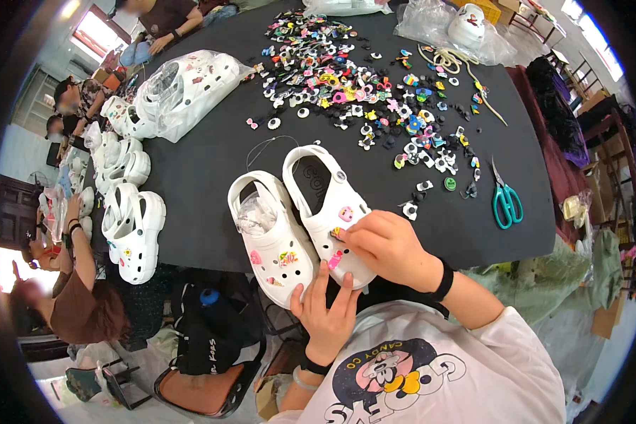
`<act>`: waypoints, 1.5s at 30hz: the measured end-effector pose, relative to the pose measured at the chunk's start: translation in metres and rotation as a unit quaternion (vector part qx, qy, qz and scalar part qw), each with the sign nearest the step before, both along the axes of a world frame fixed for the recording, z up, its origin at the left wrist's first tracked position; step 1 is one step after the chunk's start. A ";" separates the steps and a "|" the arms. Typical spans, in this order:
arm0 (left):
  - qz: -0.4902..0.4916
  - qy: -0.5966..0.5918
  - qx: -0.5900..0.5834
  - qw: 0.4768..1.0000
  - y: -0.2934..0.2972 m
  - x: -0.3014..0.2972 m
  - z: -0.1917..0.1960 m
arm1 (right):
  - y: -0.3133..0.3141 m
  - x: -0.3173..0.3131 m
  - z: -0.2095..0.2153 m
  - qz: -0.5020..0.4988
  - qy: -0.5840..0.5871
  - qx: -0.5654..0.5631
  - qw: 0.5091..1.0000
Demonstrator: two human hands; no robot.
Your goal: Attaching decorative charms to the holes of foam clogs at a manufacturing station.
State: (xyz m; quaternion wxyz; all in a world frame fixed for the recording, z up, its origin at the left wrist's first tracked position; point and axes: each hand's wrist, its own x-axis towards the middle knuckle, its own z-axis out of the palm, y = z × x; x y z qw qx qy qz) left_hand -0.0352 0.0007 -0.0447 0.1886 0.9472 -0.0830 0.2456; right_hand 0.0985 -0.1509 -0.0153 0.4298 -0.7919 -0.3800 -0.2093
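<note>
Two white clogs stand side by side at the table's near edge. On the right clog point(325, 205), pink charms sit on the upper, and my right hand point(385, 247) pinches a small multicoloured shoe charm point(337, 232) against its holes. My left hand point(330, 314) lies with fingers spread over the toes, its fingertips touching the right clog's front and its thumb near the left clog. The left clog point(251, 233) bears several charms, among them an ice-cream shape, and has clear plastic stuffed inside. Whether the pinched charm is seated in a hole is hidden by my fingers.
A large pile of loose shoe charms point(346, 85) spreads over the black table point(198, 205). Teal-handled scissors point(505, 201) lie at the right, a cord point(466, 63) beyond them. More white clogs point(136, 233) and a bagged pair point(187, 92) stand left. Several people sit along the left side.
</note>
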 end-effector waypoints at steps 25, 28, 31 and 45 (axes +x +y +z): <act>0.023 -0.014 -0.010 1.000 0.000 0.002 0.000 | 0.001 0.034 0.024 0.156 0.353 0.005 0.923; 0.019 -0.018 -0.006 1.000 0.000 0.001 -0.002 | -0.009 0.039 0.034 0.165 0.205 -0.084 0.961; 0.011 -0.018 -0.003 1.000 -0.001 0.001 -0.002 | -0.014 0.045 0.039 0.179 0.172 -0.089 0.965; 0.029 -0.020 -0.001 0.999 -0.001 0.003 -0.003 | 0.017 0.092 0.058 0.255 0.149 -0.346 0.891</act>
